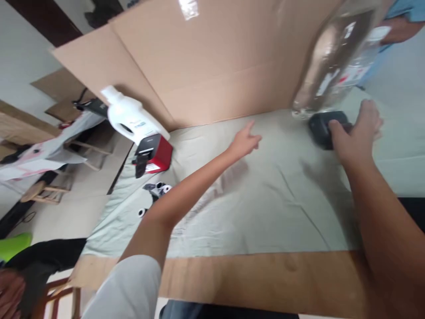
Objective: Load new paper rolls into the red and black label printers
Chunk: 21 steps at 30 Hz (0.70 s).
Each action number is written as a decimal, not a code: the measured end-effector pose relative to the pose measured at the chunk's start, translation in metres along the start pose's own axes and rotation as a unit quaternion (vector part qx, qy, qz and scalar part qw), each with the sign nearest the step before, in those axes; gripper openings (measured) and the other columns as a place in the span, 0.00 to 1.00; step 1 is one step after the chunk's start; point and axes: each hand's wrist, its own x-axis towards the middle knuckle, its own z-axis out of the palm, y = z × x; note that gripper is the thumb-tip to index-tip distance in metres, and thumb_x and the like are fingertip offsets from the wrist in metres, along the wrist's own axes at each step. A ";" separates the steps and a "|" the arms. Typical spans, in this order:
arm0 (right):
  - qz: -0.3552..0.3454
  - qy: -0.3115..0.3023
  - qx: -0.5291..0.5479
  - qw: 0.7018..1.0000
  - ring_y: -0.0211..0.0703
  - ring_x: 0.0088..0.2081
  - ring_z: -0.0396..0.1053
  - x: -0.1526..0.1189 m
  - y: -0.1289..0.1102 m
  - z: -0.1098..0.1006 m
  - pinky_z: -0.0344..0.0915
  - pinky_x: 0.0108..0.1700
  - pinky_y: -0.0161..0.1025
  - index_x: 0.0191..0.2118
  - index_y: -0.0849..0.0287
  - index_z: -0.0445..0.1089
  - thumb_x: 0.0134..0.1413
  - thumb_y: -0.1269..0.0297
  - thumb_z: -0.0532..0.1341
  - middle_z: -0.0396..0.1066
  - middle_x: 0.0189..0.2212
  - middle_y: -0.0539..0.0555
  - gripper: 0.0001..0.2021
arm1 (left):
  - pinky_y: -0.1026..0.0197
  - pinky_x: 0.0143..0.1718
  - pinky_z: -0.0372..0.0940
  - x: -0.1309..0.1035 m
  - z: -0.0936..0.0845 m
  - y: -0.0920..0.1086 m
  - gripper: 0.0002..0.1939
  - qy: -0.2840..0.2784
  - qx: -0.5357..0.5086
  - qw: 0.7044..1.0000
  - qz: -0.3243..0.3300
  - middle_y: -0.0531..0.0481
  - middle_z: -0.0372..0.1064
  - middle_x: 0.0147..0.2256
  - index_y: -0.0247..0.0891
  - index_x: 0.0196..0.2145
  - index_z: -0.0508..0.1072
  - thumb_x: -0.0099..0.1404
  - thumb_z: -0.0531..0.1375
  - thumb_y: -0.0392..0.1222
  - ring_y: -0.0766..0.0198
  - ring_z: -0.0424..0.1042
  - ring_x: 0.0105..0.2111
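My left hand (245, 141) reaches over the middle of the cloth with nothing in it, its index finger stretched out and other fingers apart. At the right, my right hand (357, 133) grips a black, rounded, box-shaped device (327, 128), thumb on its near side; the fingers are partly hidden and blurred. Just behind that device stand a tall clear bottle (322, 75) and a smaller clear bottle with a white cap (352, 71). The pale green cloth (265, 212) lies wrinkled beneath both hands.
A cardboard panel (212, 66) stands along the back. On the left are a white jug (133, 113), a red and black box-shaped device (159, 155) and several small white rolls (161, 188). Another person's arm (401, 30) shows at upper right. A wooden edge (265, 279) runs in front.
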 end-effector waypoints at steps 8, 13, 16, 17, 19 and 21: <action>-0.182 -0.328 0.184 0.908 0.64 0.78 0.43 -0.107 -0.247 0.181 0.40 0.78 0.64 0.78 0.60 0.47 0.55 0.43 0.67 0.46 0.78 0.65 0.52 | 0.54 0.59 0.66 -0.161 -0.298 -0.123 0.16 0.503 0.073 0.860 0.034 0.48 0.73 0.44 0.40 0.50 0.70 0.65 0.67 0.38 0.59 0.72 0.50; -0.112 -0.476 0.305 0.817 0.61 0.80 0.36 -0.177 -0.370 0.304 0.42 0.78 0.59 0.80 0.59 0.34 0.50 0.45 0.72 0.35 0.80 0.63 0.63 | 0.57 0.47 0.71 -0.174 -0.340 -0.188 0.08 0.483 -0.107 0.859 -0.131 0.49 0.75 0.38 0.39 0.40 0.72 0.68 0.61 0.46 0.58 0.77 0.44; -0.148 -0.448 0.315 0.824 0.64 0.80 0.29 -0.201 -0.396 0.339 0.37 0.79 0.58 0.80 0.66 0.27 0.39 0.51 0.78 0.30 0.80 0.69 0.74 | 0.61 0.39 0.70 -0.169 -0.330 -0.205 0.14 0.415 -0.268 0.859 -0.135 0.50 0.77 0.35 0.39 0.41 0.75 0.69 0.58 0.51 0.59 0.78 0.39; -0.167 -0.434 0.316 0.827 0.64 0.80 0.28 -0.206 -0.397 0.344 0.35 0.79 0.57 0.79 0.67 0.26 0.39 0.52 0.79 0.30 0.80 0.70 0.75 | 0.62 0.39 0.70 -0.168 -0.326 -0.208 0.16 0.404 -0.292 0.859 -0.116 0.49 0.79 0.37 0.39 0.44 0.76 0.69 0.58 0.52 0.59 0.78 0.39; -0.197 -0.425 0.317 0.825 0.63 0.80 0.29 -0.209 -0.395 0.348 0.35 0.79 0.58 0.79 0.66 0.26 0.42 0.53 0.78 0.31 0.80 0.70 0.73 | 0.62 0.41 0.70 -0.169 -0.322 -0.209 0.18 0.383 -0.314 0.866 -0.073 0.49 0.81 0.41 0.39 0.51 0.77 0.69 0.59 0.51 0.59 0.78 0.41; -0.209 -0.424 0.318 0.822 0.63 0.80 0.30 -0.208 -0.389 0.344 0.35 0.79 0.59 0.79 0.67 0.25 0.45 0.53 0.77 0.31 0.79 0.71 0.71 | 0.62 0.43 0.70 -0.171 -0.318 -0.207 0.21 0.366 -0.320 0.873 -0.044 0.50 0.81 0.45 0.40 0.56 0.76 0.69 0.59 0.47 0.61 0.78 0.42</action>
